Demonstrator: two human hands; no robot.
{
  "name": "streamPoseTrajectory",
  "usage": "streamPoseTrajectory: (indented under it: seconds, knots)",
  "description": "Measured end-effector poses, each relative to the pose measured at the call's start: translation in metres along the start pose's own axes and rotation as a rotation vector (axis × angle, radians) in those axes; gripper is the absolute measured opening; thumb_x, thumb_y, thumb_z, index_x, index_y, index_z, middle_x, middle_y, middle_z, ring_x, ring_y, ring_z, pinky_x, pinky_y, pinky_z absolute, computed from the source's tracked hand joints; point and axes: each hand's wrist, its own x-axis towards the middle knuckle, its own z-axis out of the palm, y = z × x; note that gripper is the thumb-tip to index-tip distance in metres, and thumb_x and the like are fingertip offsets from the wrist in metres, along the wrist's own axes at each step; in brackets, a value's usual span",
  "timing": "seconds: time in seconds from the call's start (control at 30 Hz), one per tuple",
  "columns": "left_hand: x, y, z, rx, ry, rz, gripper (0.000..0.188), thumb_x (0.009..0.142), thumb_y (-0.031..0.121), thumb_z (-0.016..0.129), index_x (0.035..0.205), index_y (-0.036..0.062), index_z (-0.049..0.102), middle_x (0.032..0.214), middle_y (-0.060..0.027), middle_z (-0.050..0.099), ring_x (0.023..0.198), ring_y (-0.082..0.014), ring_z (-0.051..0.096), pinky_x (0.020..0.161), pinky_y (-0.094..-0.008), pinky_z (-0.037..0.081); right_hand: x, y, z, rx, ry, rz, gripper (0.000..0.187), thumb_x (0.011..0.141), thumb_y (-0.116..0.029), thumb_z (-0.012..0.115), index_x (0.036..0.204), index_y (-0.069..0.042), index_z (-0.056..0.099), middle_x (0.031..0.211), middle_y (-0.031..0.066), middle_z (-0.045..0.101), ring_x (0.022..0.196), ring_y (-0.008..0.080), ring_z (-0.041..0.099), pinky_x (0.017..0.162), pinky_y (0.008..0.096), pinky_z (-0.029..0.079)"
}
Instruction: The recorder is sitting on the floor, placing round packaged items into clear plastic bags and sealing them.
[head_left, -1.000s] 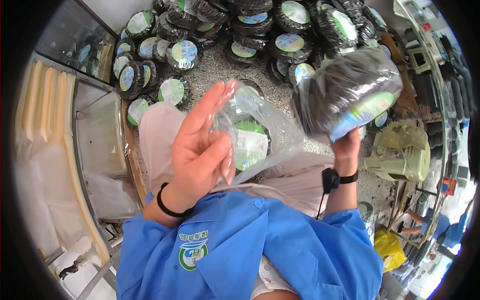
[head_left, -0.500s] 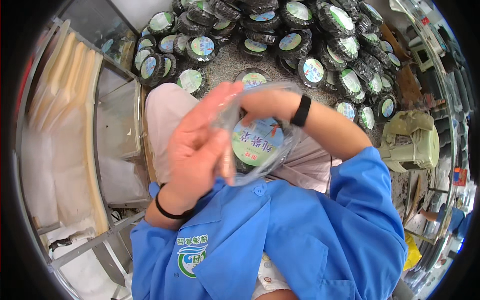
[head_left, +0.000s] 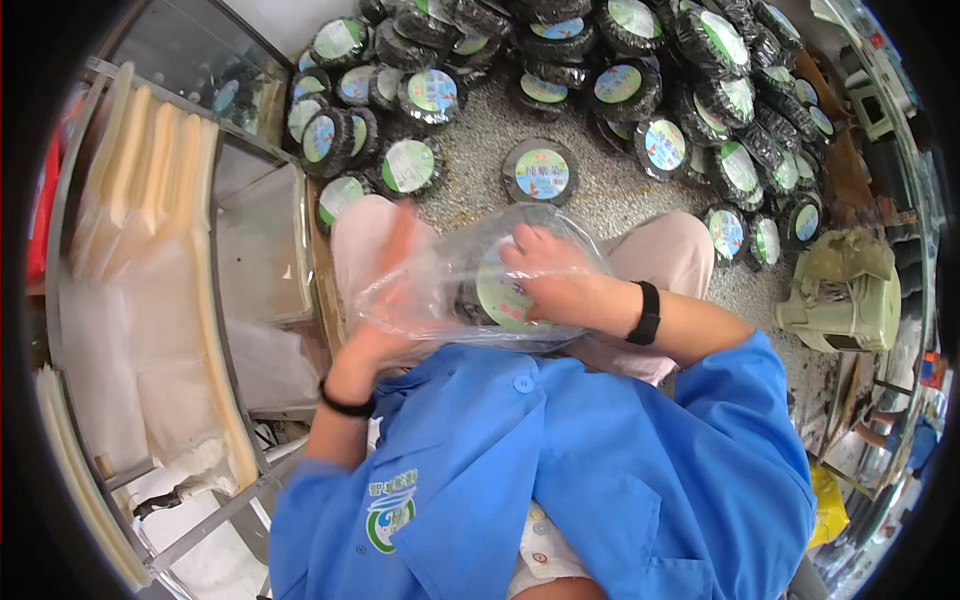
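Sprawling across the far floor, a heap of coils (head_left: 640,60) in dark wrap with round green and blue labels runs from far left to far right; one coil (head_left: 541,172) lies apart, nearer the knees. At the left stands a metal rack (head_left: 150,300) with pale bags stacked in it. At the right, near the heap's end, sits a greenish machine (head_left: 845,290).

Over the lap, a clear bag (head_left: 440,285) hangs between both hands, with a labelled coil (head_left: 500,295) inside it, just in front of the blue jacket (head_left: 560,470). The left hand (head_left: 385,300) is on the bag's left side, fingers stretched upward and mostly open, its palm against the plastic; the film blurs it, so how firm the grip is cannot be told. The right hand (head_left: 555,280) lies on the right, fingers curled down over the coil's top and label, pressing on it. A black band (head_left: 648,313) circles the right wrist, a thinner one (head_left: 345,405) the left.
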Motion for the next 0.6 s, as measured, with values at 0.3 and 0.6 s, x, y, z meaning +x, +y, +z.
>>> streamPoseTrajectory:
  seconds: [0.3, 0.6]
  knots:
    - [0.004, -0.01, 0.121, -1.144, 0.085, -0.509, 0.021, 0.105, 0.016, 0.042, 0.101, 0.0018, 0.057, 0.084, -0.0046, 0.06, 0.078, -0.0124, 0.057, 0.069, -0.0285, 0.048, -0.128, 0.071, -0.048, 0.032, 0.217, 0.295, 0.079, 0.073, -0.027, 0.079, 0.139, 0.0, 0.043, 0.138, 0.0263, 0.043, 0.131, 0.0404, 0.043, 0.106, 0.0466, 0.038]
    - [0.023, 0.004, 0.115, -0.9, -0.242, -0.259, 0.026, 0.098, 0.017, 0.049, 0.116, -0.0008, 0.055, 0.107, -0.0093, 0.064, 0.101, -0.0217, 0.059, 0.089, -0.035, 0.047, -0.026, 0.019, 0.071, 0.21, 0.308, 0.27, 0.043, 0.09, -0.034, 0.062, 0.121, -0.004, 0.057, 0.109, 0.015, 0.061, 0.107, 0.0312, 0.056, 0.092, 0.0455, 0.041]
